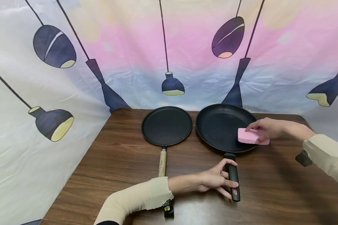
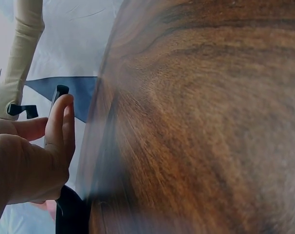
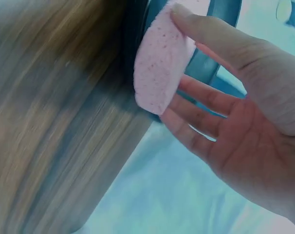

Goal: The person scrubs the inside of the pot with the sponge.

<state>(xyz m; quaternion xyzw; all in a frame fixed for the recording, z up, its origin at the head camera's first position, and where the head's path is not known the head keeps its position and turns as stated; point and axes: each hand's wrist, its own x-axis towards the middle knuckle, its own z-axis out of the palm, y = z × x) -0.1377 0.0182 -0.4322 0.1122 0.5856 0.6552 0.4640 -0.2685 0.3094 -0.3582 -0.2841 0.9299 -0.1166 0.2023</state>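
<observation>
A black frying pan (image 1: pixel 219 125) lies at the back right of the table, its handle (image 1: pixel 233 176) toward the front. My left hand (image 1: pixel 214 179) holds that handle between thumb and fingers, with the fingers partly spread. In the left wrist view the left hand (image 2: pixel 35 151) appears from the side, its fingers bent round the black handle (image 2: pixel 60 92). A pink sponge (image 1: pixel 249 136) is in my right hand (image 1: pixel 268 128), over the pan's right rim. The right wrist view shows the porous sponge (image 3: pixel 157 63) pinched between thumb and fingers, overlapping the dark pan edge.
Left of the frying pan lies a flat black round pan (image 1: pixel 167 125) with a light wooden handle (image 1: pixel 162 162), partly behind my left forearm. Both stand on a brown wood-grain table (image 1: pixel 115 159). A cloth backdrop (image 1: pixel 124 47) with printed lamps hangs behind it.
</observation>
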